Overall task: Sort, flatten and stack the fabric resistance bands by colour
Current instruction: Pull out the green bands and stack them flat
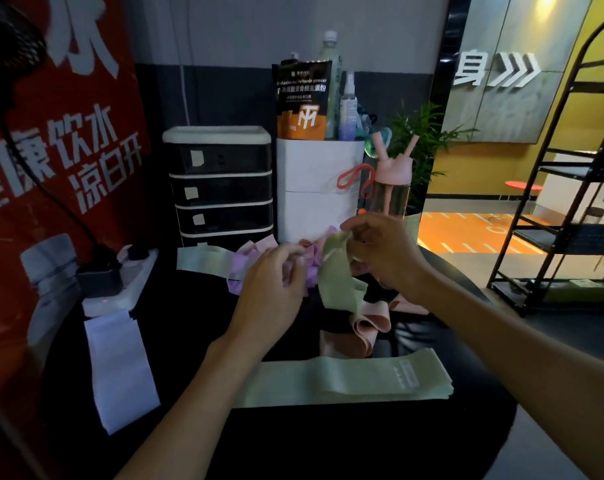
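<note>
My right hand (383, 252) pinches the top of a pale green band (340, 275) and holds it up so that it hangs twisted over the black round table (328, 441). My left hand (273, 284) has its fingers curled into the tangled purple bands (240, 268) beside it. A flattened stack of green bands (342, 381) lies near the front. One flat lavender band (120, 368) lies at the left. Crumpled pink bands (364, 329) sit under the hanging green one, and another green band (203, 259) lies flat at the back left.
A black drawer unit (221, 185) and a white bin (316, 188) stand at the back, the bin topped with a powder pouch and bottles. A pink bottle (390, 188) is to their right. A power strip (120, 278) sits at the left edge. A black metal rack (563, 188) stands on the right.
</note>
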Motion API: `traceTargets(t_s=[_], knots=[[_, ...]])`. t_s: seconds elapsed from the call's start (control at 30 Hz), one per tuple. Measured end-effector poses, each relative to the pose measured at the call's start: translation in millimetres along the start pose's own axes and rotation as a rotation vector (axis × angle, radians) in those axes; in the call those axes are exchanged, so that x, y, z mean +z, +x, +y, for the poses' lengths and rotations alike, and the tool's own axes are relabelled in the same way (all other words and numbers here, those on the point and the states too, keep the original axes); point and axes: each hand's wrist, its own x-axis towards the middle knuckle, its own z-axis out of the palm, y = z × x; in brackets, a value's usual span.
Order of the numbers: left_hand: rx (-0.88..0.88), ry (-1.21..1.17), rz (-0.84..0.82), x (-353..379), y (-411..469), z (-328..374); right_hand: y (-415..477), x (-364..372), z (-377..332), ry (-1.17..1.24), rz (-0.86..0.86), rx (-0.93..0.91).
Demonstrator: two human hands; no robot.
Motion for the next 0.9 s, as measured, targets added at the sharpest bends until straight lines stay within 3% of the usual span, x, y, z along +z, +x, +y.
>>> traceTargets(t_s=[0.4,0.57,0.7,0.9], knots=[[-0.110,-0.411,-0.051,-20.7,38.8,34.6,-15.0,-1.0,-49.4,0.236,-0.038,0.082],[-0.077,-0.382,-0.060,-23.6,45.1,44.2,-23.7,-1.0,-65.8,0.604,-0.106,0.212],[-0.005,-0.331,-0.021,-23.0,47.2,48.1,-22.0,3.2,-60.8,0.254,-0.024,0.071],[0.019,-0.307,-0.016,-23.1,48.5,54.3,-16.5,5.8,-63.4,0.198,0.077,0.000]])
